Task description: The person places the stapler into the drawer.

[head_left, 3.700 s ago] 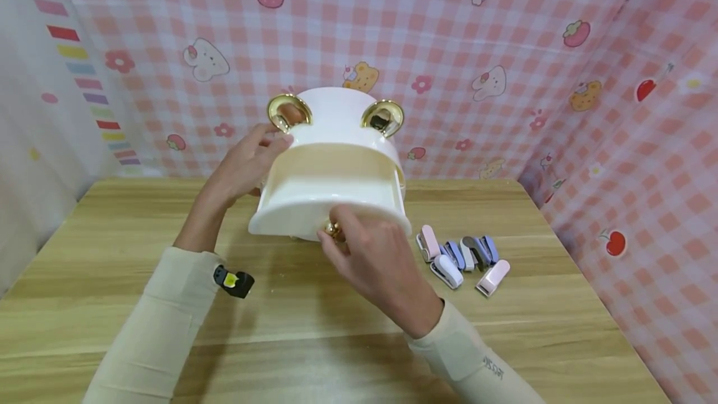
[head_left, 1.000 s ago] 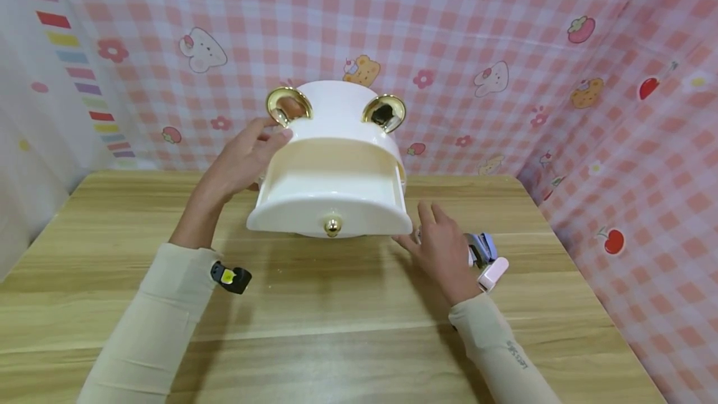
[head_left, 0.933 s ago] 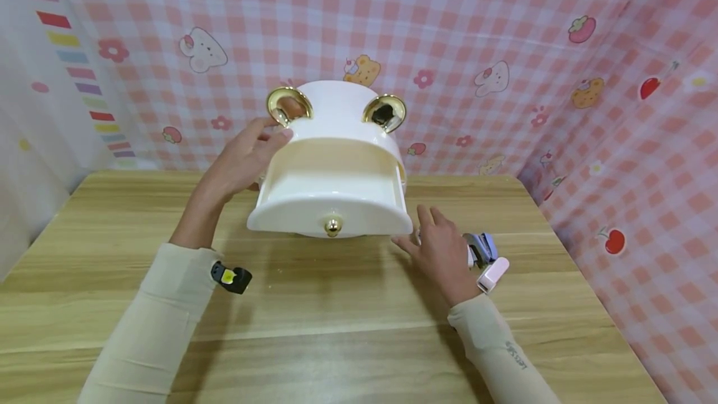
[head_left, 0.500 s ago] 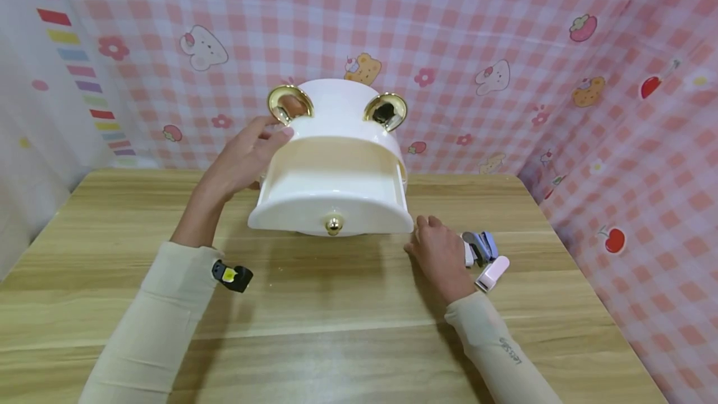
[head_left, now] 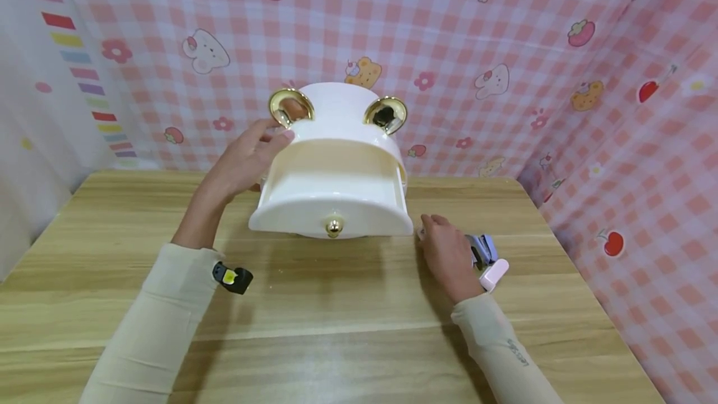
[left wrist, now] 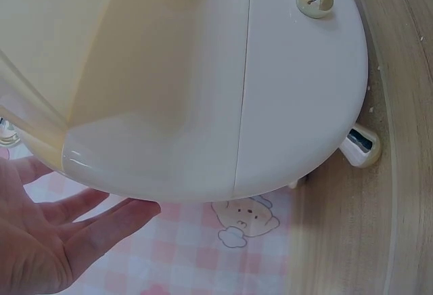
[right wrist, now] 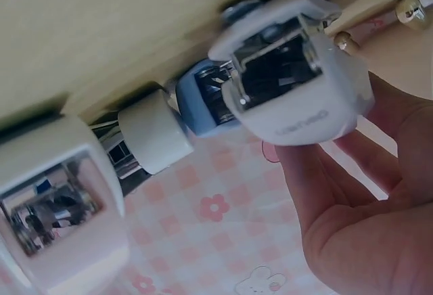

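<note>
A white drawer box (head_left: 342, 111) with gold ears stands on the table, its upper drawer (head_left: 291, 214) pulled out with nothing visible inside. My left hand (head_left: 241, 158) steadies the box's left side near the gold ear, fingers extended along the wall in the left wrist view. To the right of the box, my right hand (head_left: 447, 255) pinches a white mini stapler (right wrist: 301, 122) between thumb and fingers. Beside it in the right wrist view are a blue stapler (right wrist: 193, 102) and a pale pink one (right wrist: 91, 237). The hand hides part of the stapler cluster in the head view.
A gold knob (head_left: 334, 226) sits on the open drawer's front. The lower drawer has its own knob (left wrist: 315, 0), and a gold foot (left wrist: 362, 146) supports the box. A pink checked cloth (head_left: 449, 36) hangs behind the table (head_left: 314, 335).
My right hand has left the drawer knob, moved right to the staplers and drawn its fingers in around the white one. The left hand and the open drawer have stayed in place.
</note>
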{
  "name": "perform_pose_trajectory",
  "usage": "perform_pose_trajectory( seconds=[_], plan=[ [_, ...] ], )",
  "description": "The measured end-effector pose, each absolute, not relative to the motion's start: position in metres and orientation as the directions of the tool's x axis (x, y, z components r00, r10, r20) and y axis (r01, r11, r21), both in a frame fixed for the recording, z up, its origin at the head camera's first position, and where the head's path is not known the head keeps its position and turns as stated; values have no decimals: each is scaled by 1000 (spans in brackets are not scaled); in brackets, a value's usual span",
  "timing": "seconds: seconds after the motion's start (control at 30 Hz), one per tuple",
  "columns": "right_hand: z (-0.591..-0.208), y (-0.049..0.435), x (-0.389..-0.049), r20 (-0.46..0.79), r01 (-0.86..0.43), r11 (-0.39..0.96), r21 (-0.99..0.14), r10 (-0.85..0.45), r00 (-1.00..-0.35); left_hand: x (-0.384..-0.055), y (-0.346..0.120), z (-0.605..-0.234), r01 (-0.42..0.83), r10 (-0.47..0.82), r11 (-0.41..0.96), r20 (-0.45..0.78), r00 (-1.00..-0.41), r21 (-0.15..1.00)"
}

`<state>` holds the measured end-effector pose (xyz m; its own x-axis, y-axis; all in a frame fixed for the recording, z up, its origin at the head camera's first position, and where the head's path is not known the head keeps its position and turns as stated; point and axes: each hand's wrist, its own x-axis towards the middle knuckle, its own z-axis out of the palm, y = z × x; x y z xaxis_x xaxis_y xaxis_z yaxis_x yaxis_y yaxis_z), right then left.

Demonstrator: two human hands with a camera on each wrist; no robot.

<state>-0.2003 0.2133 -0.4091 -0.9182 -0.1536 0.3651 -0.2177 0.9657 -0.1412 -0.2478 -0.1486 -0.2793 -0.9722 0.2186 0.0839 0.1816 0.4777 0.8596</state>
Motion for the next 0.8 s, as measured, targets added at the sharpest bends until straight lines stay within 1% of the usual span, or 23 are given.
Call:
perform_pose_trajectory(
  seconds=[0.17,0.3,0.43,0.63,0.8],
  plan=[
    [-407,218,-201,407,-254,947,-195,-158,-900,-247,-149,-281,183,216,485,86,-973,855],
    [-405,221,-200,484,-294,920,-258,-141,-863,-247,-149,-281,187,215,485,90,-972,854],
    [-400,224,-201,551,-339,899,-276,-141,-823,-249,-149,-281,189,212,485,94,-973,854],
    [-386,225,-202,562,-329,905,-270,-130,-817,-250,-148,-281,199,214,494,104,-971,846],
    [-373,224,-201,580,-325,887,-328,-82,-810,-249,-148,-281,203,214,506,106,-971,838]
  ],
)
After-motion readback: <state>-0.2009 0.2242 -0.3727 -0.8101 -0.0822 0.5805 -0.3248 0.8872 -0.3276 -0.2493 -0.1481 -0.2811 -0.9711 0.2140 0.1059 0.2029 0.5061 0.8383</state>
